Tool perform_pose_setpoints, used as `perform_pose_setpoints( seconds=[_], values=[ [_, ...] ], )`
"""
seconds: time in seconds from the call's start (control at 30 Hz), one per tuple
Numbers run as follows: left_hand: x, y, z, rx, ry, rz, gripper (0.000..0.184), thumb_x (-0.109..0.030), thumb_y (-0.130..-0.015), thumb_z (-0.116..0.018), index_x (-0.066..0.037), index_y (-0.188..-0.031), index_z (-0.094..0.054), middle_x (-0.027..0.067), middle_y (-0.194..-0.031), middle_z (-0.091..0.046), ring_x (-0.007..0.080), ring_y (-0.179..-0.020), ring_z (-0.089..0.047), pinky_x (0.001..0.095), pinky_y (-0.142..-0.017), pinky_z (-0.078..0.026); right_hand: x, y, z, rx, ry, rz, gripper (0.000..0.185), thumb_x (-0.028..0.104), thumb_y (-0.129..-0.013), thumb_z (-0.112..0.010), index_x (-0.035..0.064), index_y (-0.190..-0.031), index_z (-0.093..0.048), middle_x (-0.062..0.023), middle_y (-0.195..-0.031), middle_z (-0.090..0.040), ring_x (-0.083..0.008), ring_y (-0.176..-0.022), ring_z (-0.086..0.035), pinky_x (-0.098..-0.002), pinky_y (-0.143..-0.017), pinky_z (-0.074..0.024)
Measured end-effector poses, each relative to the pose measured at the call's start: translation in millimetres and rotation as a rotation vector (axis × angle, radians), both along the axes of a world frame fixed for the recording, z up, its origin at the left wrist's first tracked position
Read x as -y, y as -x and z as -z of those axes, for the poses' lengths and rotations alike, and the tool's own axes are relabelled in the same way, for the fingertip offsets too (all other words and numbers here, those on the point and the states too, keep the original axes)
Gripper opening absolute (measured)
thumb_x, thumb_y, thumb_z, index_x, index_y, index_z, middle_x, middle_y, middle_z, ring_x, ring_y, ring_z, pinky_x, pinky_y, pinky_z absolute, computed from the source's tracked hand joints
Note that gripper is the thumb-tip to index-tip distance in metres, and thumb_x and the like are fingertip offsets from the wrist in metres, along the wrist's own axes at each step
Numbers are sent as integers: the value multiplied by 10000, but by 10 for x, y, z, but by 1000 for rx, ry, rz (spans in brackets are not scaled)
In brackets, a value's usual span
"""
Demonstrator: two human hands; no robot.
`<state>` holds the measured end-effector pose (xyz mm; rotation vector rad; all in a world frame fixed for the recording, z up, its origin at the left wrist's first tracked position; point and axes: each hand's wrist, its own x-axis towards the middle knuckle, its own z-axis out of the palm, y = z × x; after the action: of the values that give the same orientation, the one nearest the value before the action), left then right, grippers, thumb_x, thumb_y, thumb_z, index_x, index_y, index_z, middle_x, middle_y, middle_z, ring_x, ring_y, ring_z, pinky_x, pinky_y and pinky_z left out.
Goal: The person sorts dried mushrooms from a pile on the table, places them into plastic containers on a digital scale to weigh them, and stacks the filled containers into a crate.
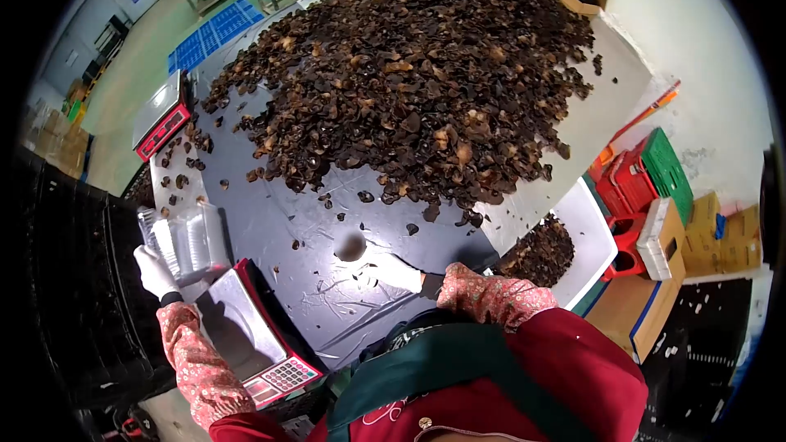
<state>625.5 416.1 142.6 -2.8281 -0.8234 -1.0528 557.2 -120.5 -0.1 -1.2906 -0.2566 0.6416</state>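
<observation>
A red-framed scale (pixel 237 319) is set nearest, at the table's left. Beside its far end, clear plastic trays (pixel 196 233) are touched by the gloved left hand (pixel 157 274); its grip cannot be told. The gloved right hand (pixel 397 272) is lowered near the tabletop (pixel 262 221), its fingertips obscured by glare. Beyond, dark dried pieces (pixel 409 90) are heaped.
</observation>
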Motion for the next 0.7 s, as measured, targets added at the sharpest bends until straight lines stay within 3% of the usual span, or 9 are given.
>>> perform_pose_setpoints(
  seconds=[0.1, 0.13, 0.2, 0.27, 0.37, 0.43, 0.53, 0.6, 0.7],
  values=[
    [243, 234, -86, -289, -80, 147, 439, -219, -960, -586, -167, -1378, -465, 202, -812, -659, 371, -742, -662, 448, -665, -521, -20, -28, 46, -88, -44, -52, 216, 38, -959, -512, 10, -1090, -682, -79, -930, -655, -136, -697, -645, -253, -579, -531],
    [571, 295, -319, -251, 26, 55, 449, -191, -931, -638, -159, -1361, -511, 177, -874, -668, 340, -743, -655, 410, -667, -517, 38, -56, -73, -102, -13, -92, 222, 61, -969, -503, 23, -1088, -686, -71, -981, -663, -119, -771, -646, -235, -602, -521],
    [616, 541, -472, 107, -318, 395, 326, -172, -922, -656, -121, -1239, -601, 144, -929, -658, 315, -756, -648, 391, -660, -510, 122, -116, -93, -114, 60, -93, 233, 86, -976, -501, 41, -1125, -674, -52, -1027, -675, -95, -884, -636, -213, -637, -509],
    [992, 1037, -718, 7, -240, 228, 191, -133, -902, -679, -85, -1083, -644, 108, -899, -628, 277, -754, -642, 351, -656, -514, 344, -276, -98, -195, -82, -92, 264, 107, -968, -546, 40, -1214, -616, -30, -1089, -682, -100, -944, -638, -201, -673, -513],
    [1425, 1805, -572, -66, -368, 192, 226, -126, -847, -727, -139, -1063, -664, 94, -868, -628, 273, -722, -621, 357, -636, -513, 689, -649, -528, 246, 84, 67, 221, 130, -969, -537, 47, -1113, -682, -17, -940, -694, -47, -627, -559, -187, -552, -451],
    [1707, 2233, -402, -171, -401, 208, 289, -107, -830, -735, -127, -1112, -675, 93, -838, -624, 268, -690, -589, 373, -626, -490, 843, -927, -749, 190, 333, 286, 200, 115, -956, -549, 67, -1076, -702, -31, -996, -681, -69, -784, -616, -209, -629, -489],
    [1772, 2763, 69, -383, -199, 229, 307, -135, -855, -701, -99, -1157, -655, 127, -881, -607, 303, -764, -577, 404, -670, -477, 1079, -1574, -866, 993, 596, 619, 146, 46, -921, -588, 39, -1027, -689, -93, -999, -675, -208, -889, -650, -304, -816, -513],
    [1812, 2916, 234, -431, -165, 171, 389, -173, -830, -724, -83, -1196, -631, 141, -922, -596, 325, -825, -564, 431, -748, -466, 1176, -2011, -930, 1013, 629, 765, 176, 41, -904, -586, 55, -1051, -681, -111, -1030, -655, -259, -972, -628, -336, -880, -489],
    [2078, 2858, -24, -346, -66, 222, 456, -196, -852, -717, -47, -1264, -590, 178, -1181, -547, 366, -1125, -498, 476, -1003, -380, 1273, -2632, -824, 1109, 982, 753, 422, 325, -874, -676, 98, -1227, -636, -131, -1170, -615, -321, -1073, -559, -436, -933, -437]
  ],
)
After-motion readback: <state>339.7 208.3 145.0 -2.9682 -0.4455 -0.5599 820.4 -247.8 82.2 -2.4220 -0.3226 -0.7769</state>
